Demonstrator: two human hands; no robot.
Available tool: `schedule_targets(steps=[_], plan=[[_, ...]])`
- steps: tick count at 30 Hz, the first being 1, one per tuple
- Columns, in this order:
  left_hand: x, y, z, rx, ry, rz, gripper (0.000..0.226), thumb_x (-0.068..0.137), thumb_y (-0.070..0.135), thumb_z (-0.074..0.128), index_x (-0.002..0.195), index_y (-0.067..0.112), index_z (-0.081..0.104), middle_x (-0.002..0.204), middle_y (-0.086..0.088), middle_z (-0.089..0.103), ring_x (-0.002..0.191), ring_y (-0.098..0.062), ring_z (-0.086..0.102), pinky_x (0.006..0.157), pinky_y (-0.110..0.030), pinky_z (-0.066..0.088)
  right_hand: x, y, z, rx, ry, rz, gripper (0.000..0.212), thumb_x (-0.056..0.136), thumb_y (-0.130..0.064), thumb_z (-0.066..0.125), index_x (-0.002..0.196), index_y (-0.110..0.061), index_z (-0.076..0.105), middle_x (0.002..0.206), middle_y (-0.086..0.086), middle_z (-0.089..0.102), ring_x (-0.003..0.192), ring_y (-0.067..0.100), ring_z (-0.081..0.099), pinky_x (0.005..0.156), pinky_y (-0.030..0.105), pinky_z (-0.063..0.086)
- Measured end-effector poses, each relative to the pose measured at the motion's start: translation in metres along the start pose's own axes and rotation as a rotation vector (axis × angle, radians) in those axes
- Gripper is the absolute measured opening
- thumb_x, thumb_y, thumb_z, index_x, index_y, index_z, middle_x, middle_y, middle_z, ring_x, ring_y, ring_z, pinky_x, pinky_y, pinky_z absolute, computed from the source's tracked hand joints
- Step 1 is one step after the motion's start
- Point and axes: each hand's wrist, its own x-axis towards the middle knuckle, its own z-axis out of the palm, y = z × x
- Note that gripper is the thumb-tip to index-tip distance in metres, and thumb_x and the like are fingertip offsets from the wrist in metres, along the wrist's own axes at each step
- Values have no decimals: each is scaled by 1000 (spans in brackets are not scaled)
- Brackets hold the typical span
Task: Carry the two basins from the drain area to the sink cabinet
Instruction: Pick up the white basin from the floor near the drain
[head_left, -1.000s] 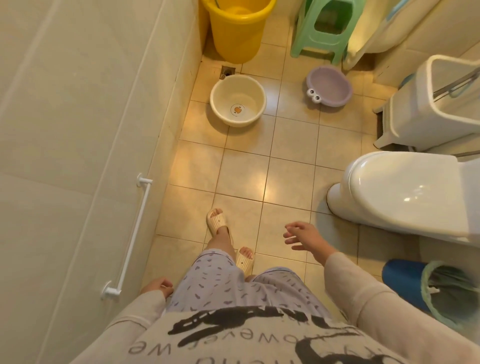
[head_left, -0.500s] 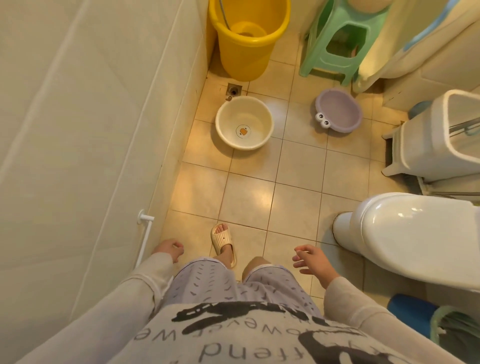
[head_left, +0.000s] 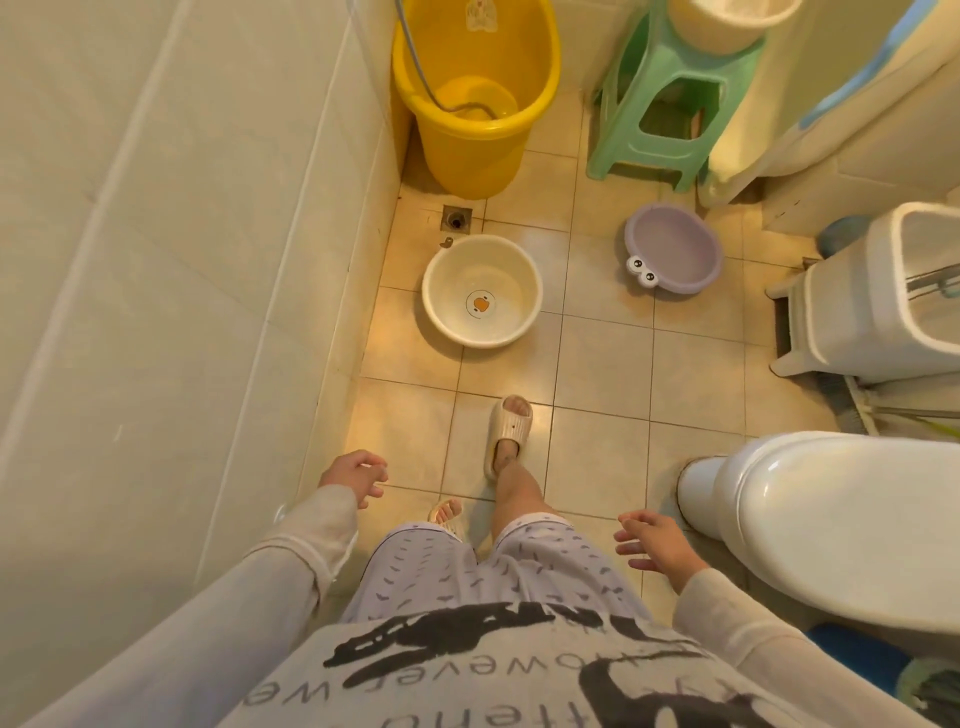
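Observation:
A cream basin (head_left: 441, 270) with an orange duck picture on its bottom sits on the tiled floor just below the floor drain (head_left: 457, 217). A smaller lilac basin (head_left: 675, 249) with cartoon eyes on its rim sits to its right, near the green stool. Both are empty and upright. My left hand (head_left: 353, 475) hangs beside the left wall, fingers apart, holding nothing. My right hand (head_left: 652, 543) is spread open next to the toilet, also holding nothing. Both hands are well short of the basins.
A yellow bucket (head_left: 475, 93) with a hose in it stands in the far corner. A green stool (head_left: 665, 104) stands beside it. A white toilet (head_left: 841, 519) fills the right side, with a white bin (head_left: 878, 312) beyond it. The tiled wall (head_left: 182, 260) runs along the left.
I have stepped forward, so the basins, bucket and stool appear closer and lower in view. My left hand has swung forward from my hip. The basins have not moved.

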Motion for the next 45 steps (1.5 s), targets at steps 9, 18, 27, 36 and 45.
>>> schedule_targets(steps=[9,18,27,36,45], plan=[[25,19,4,-29,71,-201,26,90,4,47,68,15,55,73,-8,58,57,-18,51,52,-23,34,50,-149,-26,-120,-92,-135,23,95,-15,46,110,-3,59,93,13,64,75,22,60,65,30,47],[52,87,31,-97,26,-226,10,90,5,49,84,10,56,75,-7,58,59,-16,52,54,-24,35,96,-241,-60,-310,-125,-190,22,94,-12,44,109,-5,59,85,9,61,67,18,57,58,26,43],[100,151,14,104,-47,-184,18,90,13,49,102,12,62,97,-13,66,76,-25,60,65,-26,40,120,-260,-51,-328,-118,-144,23,92,-13,47,109,-6,60,88,10,65,72,22,60,59,25,45],[177,203,17,142,-21,-124,20,89,14,50,104,12,64,98,-5,58,81,-23,59,73,-26,41,176,-297,-38,-260,-116,-136,22,93,-13,46,108,-7,60,92,12,65,77,24,61,64,28,46],[356,210,61,39,-35,-137,13,89,9,48,94,10,60,95,-11,57,62,-13,50,53,-24,36,351,-307,38,-156,-122,-50,29,93,-9,46,118,3,57,96,18,60,79,28,57,62,28,46]])
